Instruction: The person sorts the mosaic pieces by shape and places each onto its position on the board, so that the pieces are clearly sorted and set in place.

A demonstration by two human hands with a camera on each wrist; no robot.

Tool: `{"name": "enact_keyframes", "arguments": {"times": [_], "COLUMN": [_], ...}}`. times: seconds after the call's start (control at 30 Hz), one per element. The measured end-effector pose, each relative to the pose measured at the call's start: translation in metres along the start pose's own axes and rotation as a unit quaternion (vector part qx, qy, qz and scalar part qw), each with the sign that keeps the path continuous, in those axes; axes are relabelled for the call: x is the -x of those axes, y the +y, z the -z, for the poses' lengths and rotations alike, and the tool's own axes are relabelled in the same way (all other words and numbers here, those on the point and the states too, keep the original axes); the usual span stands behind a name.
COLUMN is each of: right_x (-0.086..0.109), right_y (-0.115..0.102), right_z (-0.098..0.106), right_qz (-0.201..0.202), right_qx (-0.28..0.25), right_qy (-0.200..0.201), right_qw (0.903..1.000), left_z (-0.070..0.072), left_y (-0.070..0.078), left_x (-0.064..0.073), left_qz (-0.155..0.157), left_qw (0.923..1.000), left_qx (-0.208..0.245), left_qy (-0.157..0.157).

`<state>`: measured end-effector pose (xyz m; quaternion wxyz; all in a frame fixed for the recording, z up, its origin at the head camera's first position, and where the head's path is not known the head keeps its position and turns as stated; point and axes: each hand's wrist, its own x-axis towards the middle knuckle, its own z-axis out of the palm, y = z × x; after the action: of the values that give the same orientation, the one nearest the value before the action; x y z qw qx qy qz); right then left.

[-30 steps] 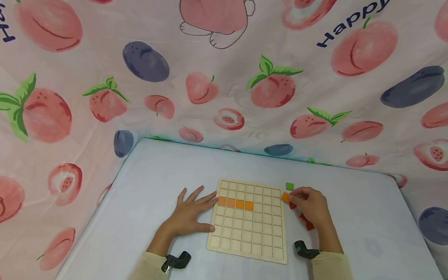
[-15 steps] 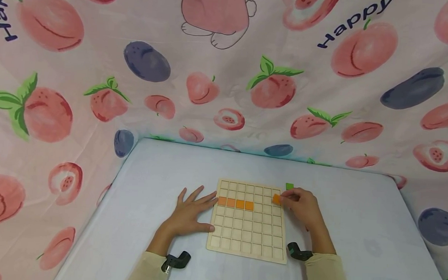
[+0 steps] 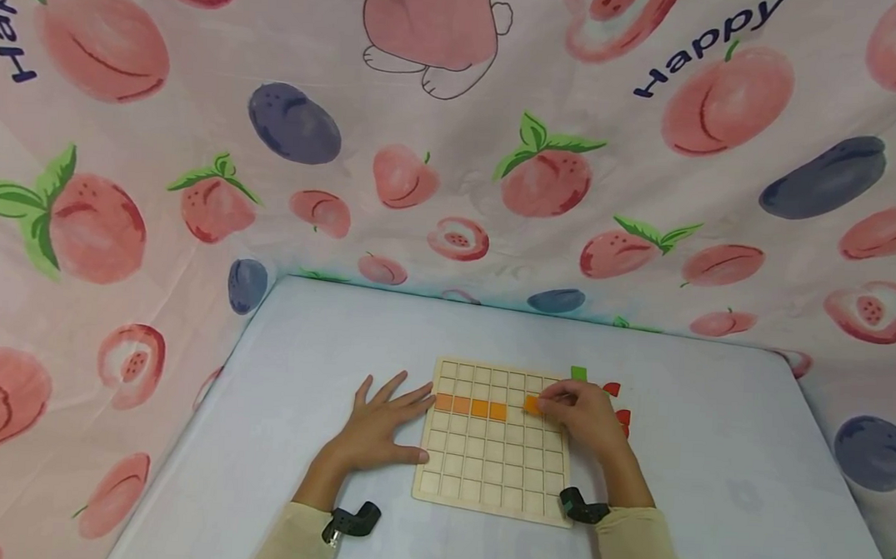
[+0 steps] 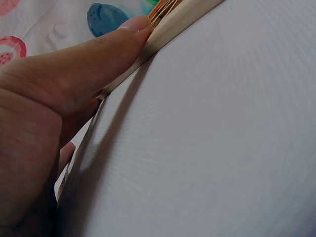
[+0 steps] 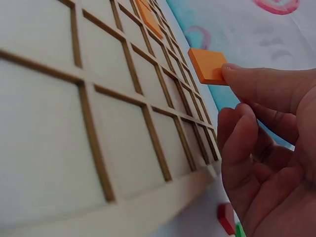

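A wooden grid board (image 3: 477, 464) lies on the table, with several orange square tiles (image 3: 480, 408) in a row from its left edge. My left hand (image 3: 376, 431) is spread flat beside the board, thumb and fingertips touching its left edge; in the left wrist view the thumb (image 4: 94, 61) presses against the wooden side. Above the board's right half, my right hand (image 3: 588, 415) pinches another orange square tile (image 3: 533, 405) between thumb and fingers. In the right wrist view that tile (image 5: 210, 66) is held clear of the grid, the other fingers curled beneath.
Right of the board lie a green tile (image 3: 579, 374) and red pieces (image 3: 612, 389), partly hidden by the right hand. A black device (image 3: 355, 521) sits at the left wrist, a similar device (image 3: 582, 506) at the right. A fruit-print cloth (image 3: 454, 146) surrounds the white table.
My right hand has lifted an orange tile from beside the board and carried it left over the grid. More of the red pieces now shows. The left hand has stayed put.
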<state>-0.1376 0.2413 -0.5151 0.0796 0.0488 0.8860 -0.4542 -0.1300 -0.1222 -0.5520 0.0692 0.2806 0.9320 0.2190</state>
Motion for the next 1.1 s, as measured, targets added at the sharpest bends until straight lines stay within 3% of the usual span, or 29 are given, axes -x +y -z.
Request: {"name": "enact_keyframes", "arguments": {"times": [0.47, 1.1], "right_x": [-0.004, -0.004], "right_y": [-0.002, -0.002], "right_z": [-0.016, -0.022], "right_qz": [-0.018, 0.014], "right_qx": [-0.012, 0.035], "right_qy": [-0.041, -0.028], "right_qw": [0.9989, 0.9989], "left_z": [0.001, 0.0], "left_y": [0.001, 0.002], "left_x": [0.0, -0.001], "left_qz": [-0.003, 0.008], "left_qw": [1.0, 1.0], "left_qx": [0.001, 0.0], "left_qy": [0.004, 0.0]}}
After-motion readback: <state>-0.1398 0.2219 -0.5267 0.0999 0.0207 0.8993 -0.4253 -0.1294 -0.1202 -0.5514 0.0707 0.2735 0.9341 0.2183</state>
